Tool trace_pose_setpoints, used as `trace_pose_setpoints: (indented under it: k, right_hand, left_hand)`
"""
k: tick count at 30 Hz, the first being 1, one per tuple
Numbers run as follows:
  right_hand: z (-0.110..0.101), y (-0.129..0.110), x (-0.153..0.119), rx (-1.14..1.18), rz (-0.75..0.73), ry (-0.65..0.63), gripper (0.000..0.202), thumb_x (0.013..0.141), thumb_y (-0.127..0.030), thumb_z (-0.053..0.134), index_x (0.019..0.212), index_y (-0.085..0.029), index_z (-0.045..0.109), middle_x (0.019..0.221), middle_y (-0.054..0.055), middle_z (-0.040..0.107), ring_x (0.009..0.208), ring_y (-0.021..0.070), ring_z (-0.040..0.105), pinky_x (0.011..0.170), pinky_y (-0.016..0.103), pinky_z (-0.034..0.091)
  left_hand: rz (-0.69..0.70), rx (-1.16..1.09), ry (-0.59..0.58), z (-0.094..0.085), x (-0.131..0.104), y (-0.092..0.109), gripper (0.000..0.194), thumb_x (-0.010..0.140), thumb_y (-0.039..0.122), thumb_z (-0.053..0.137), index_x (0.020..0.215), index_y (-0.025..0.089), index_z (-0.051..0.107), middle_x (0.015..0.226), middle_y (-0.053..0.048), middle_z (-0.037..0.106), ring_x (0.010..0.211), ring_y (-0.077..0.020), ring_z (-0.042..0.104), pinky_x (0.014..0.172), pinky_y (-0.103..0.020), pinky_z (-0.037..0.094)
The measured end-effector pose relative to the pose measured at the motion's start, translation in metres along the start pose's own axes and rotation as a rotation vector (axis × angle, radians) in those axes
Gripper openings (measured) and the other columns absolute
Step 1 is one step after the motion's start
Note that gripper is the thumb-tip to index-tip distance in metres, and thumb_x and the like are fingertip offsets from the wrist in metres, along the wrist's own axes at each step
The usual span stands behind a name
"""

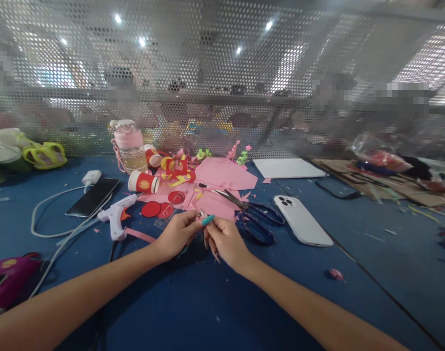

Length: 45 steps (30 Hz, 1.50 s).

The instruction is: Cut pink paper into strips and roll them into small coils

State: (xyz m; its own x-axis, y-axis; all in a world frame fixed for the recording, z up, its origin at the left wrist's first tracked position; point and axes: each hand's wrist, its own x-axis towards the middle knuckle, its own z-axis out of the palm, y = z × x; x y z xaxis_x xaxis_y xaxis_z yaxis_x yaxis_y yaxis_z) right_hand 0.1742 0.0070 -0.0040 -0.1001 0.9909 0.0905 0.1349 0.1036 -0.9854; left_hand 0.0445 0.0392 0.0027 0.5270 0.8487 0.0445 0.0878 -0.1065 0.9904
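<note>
My left hand (176,234) and my right hand (227,243) meet over the blue table, fingertips pinched together. A small teal piece (208,220) shows at the touching thumbs; whether it is a strip, a nail or something else I cannot tell. Long pale nails stick out from my right hand. Just beyond lie pink paper sheets (225,173) with cut scraps. Open scissors (257,214) with dark blue handles rest partly on the paper, right of my hands. A white glue gun (116,217) lies to the left, near red paper circles (151,209).
A red paper cup (144,182) lies on its side before a pink-lidded bottle (129,146). At left are a black phone (94,196), white cable and purple glue gun (13,278). A white phone (302,220) and white sheet (288,168) lie right. Perforated metal (222,73) stands behind.
</note>
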Motion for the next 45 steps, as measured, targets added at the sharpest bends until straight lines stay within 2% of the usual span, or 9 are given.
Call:
trace_pose_setpoints:
  k: [8, 14, 18, 23, 26, 32, 37, 40, 45]
  right_hand:
    - [-0.0007, -0.0021, 0.0, 0.015, -0.022, -0.002, 0.041, 0.079, -0.052, 0.044, 0.053, -0.021, 0.043, 0.032, -0.008, 0.036, 0.023, 0.0057, 0.03, 0.026, 0.018, 0.025]
    - [-0.0002, -0.0059, -0.0031, -0.015, -0.066, 0.0, 0.051, 0.081, -0.062, 0.039, 0.051, -0.021, 0.04, 0.032, -0.007, 0.036, 0.024, 0.0059, 0.032, 0.027, 0.018, 0.024]
    - [0.0009, -0.0058, -0.0031, 0.072, -0.022, -0.018, 0.054, 0.077, -0.068, 0.039, 0.051, -0.021, 0.041, 0.03, -0.008, 0.034, 0.022, 0.0058, 0.029, 0.026, 0.019, 0.022]
    - [0.003, -0.0056, -0.0033, 0.158, 0.029, -0.033, 0.054, 0.074, -0.07, 0.041, 0.052, -0.021, 0.041, 0.029, -0.009, 0.034, 0.021, 0.0051, 0.028, 0.025, 0.018, 0.021]
    - [0.0049, -0.0043, -0.0041, 0.184, 0.03, -0.034, 0.051, 0.074, -0.068, 0.044, 0.055, -0.021, 0.041, 0.031, -0.01, 0.035, 0.022, 0.0047, 0.028, 0.025, 0.017, 0.021]
    - [0.0064, -0.0017, -0.0039, 0.165, 0.017, -0.014, 0.046, 0.076, -0.062, 0.044, 0.055, -0.02, 0.042, 0.032, -0.01, 0.035, 0.023, 0.0046, 0.029, 0.025, 0.017, 0.022]
    - [0.0069, -0.0017, -0.0033, 0.132, 0.034, -0.029, 0.048, 0.076, -0.062, 0.042, 0.053, -0.02, 0.042, 0.031, -0.008, 0.036, 0.022, 0.0047, 0.027, 0.025, 0.017, 0.02]
    - [0.0073, -0.0017, -0.0029, 0.123, 0.027, -0.011, 0.049, 0.075, -0.064, 0.043, 0.053, -0.02, 0.043, 0.032, -0.008, 0.037, 0.022, 0.0048, 0.029, 0.025, 0.017, 0.022]
    - [0.0054, -0.0015, -0.0019, 0.108, 0.009, 0.025, 0.052, 0.073, -0.069, 0.043, 0.055, -0.02, 0.042, 0.032, -0.009, 0.036, 0.023, 0.0053, 0.03, 0.027, 0.018, 0.023]
  left_hand:
    - [0.029, -0.032, -0.012, 0.0012, -0.003, 0.0034, 0.042, 0.073, 0.058, 0.055, 0.073, 0.017, 0.045, 0.045, 0.009, 0.038, 0.035, -0.0036, 0.03, 0.034, -0.017, 0.02]
    - [0.002, -0.076, 0.037, 0.0036, -0.0047, 0.0041, 0.049, 0.075, 0.067, 0.042, 0.069, 0.019, 0.043, 0.041, 0.008, 0.038, 0.032, -0.005, 0.031, 0.032, -0.019, 0.022]
    - [0.017, 0.004, 0.062, 0.0036, -0.0052, 0.0032, 0.041, 0.08, 0.058, 0.042, 0.07, 0.019, 0.044, 0.042, 0.008, 0.041, 0.034, -0.0052, 0.031, 0.034, -0.018, 0.022]
    - [0.078, 0.161, 0.128, 0.0024, -0.0048, 0.0027, 0.032, 0.086, 0.045, 0.039, 0.069, 0.018, 0.046, 0.044, 0.008, 0.036, 0.038, -0.0063, 0.031, 0.038, -0.018, 0.025]
    - [0.12, 0.229, 0.186, 0.0017, -0.0036, 0.0031, 0.029, 0.083, 0.039, 0.043, 0.065, 0.017, 0.047, 0.052, 0.005, 0.043, 0.047, -0.0082, 0.038, 0.045, -0.02, 0.03]
    - [0.09, 0.225, 0.212, 0.0003, -0.0027, 0.0008, 0.031, 0.079, 0.038, 0.047, 0.055, 0.017, 0.046, 0.051, 0.003, 0.043, 0.051, -0.0099, 0.038, 0.049, -0.022, 0.03]
    - [0.093, 0.203, 0.236, 0.0013, -0.0038, 0.0037, 0.029, 0.077, 0.038, 0.049, 0.058, 0.016, 0.049, 0.052, 0.004, 0.043, 0.05, -0.0092, 0.037, 0.048, -0.021, 0.03]
    - [0.124, 0.179, 0.221, 0.0014, -0.0034, 0.0051, 0.026, 0.076, 0.037, 0.05, 0.062, 0.015, 0.053, 0.056, 0.003, 0.049, 0.054, -0.01, 0.043, 0.053, -0.021, 0.035]
    - [0.061, 0.331, 0.169, -0.0035, -0.0028, 0.0072, 0.035, 0.085, 0.042, 0.034, 0.066, 0.017, 0.049, 0.049, 0.003, 0.046, 0.045, -0.0111, 0.045, 0.046, -0.021, 0.033]
